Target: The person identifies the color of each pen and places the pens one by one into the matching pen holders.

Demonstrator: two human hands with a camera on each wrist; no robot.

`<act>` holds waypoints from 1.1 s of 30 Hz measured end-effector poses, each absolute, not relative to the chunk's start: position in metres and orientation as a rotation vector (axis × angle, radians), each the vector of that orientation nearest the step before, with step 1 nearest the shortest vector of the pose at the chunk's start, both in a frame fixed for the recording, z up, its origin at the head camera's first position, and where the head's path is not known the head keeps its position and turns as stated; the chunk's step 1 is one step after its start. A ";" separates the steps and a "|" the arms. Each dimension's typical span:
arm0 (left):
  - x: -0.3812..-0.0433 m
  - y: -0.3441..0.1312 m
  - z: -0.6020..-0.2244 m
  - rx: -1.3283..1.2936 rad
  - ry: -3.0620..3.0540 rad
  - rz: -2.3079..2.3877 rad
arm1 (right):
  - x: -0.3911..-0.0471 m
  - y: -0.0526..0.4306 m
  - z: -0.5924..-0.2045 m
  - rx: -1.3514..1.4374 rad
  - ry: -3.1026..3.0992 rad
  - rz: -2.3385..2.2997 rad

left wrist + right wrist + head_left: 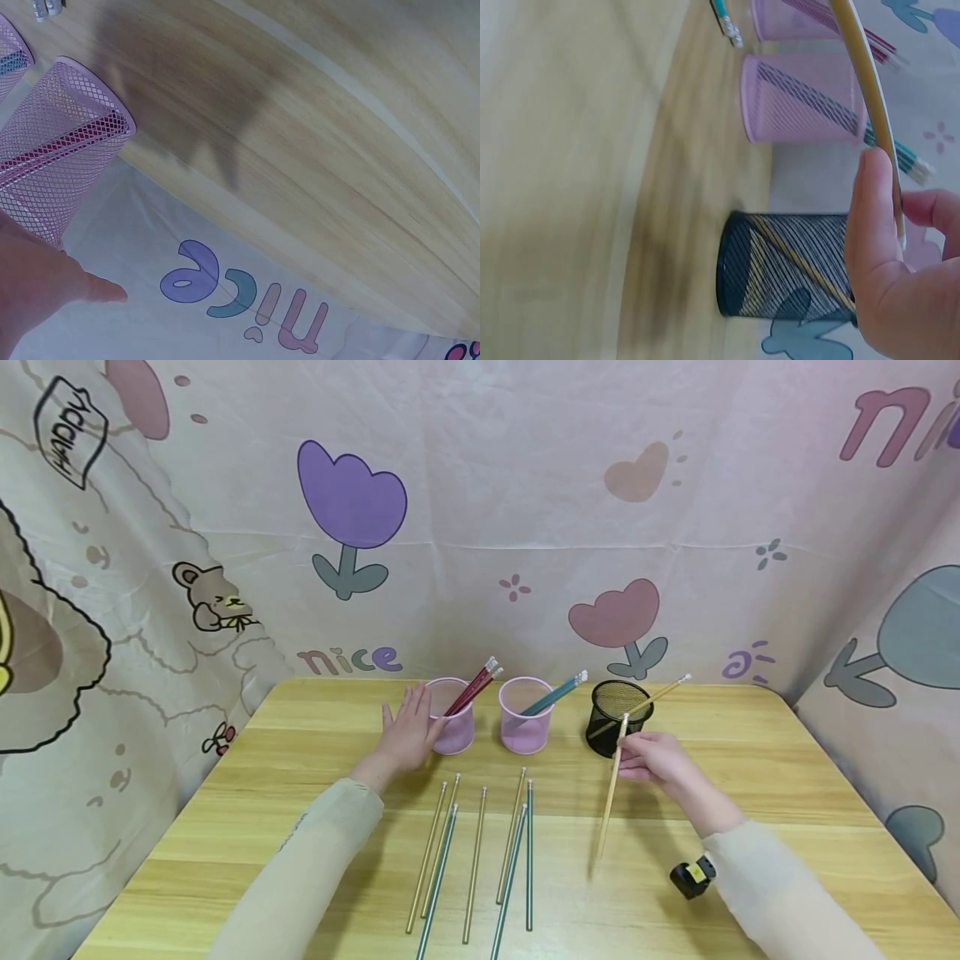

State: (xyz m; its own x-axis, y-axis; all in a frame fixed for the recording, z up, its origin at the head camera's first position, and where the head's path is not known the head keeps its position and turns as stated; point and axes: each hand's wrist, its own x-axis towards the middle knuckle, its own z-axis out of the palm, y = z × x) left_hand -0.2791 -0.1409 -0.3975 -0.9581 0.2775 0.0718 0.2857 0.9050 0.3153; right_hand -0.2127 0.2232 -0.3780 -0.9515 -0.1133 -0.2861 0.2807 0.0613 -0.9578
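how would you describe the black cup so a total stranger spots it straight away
Along the back of the wooden table stands a row of three mesh cups. Go to the right-hand end, just behind the right hand. The black cup is the only one not pink, and it holds a single yellow pencil.

We see a pale cream left sleeve (315,860) with small dark lettering (292,833) along its outer side, and a matching pale right sleeve (780,885). Our left hand (405,731) and right hand (660,762) are bare.
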 end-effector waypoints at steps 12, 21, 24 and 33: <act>-0.280 -0.141 -0.399 -0.449 -3.024 -0.511 | -0.208 0.272 -0.358 0.313 1.792 -2.405; -0.281 -0.141 -0.399 -0.452 -3.026 -0.510 | -0.211 0.291 -0.339 0.472 1.544 -2.887; -0.281 -0.141 -0.399 -0.455 -3.036 -0.510 | -0.214 0.292 -0.333 0.574 1.533 -3.011; -0.282 -0.141 -0.400 -0.462 -3.032 -0.515 | -0.227 0.290 -0.322 1.023 1.518 -3.214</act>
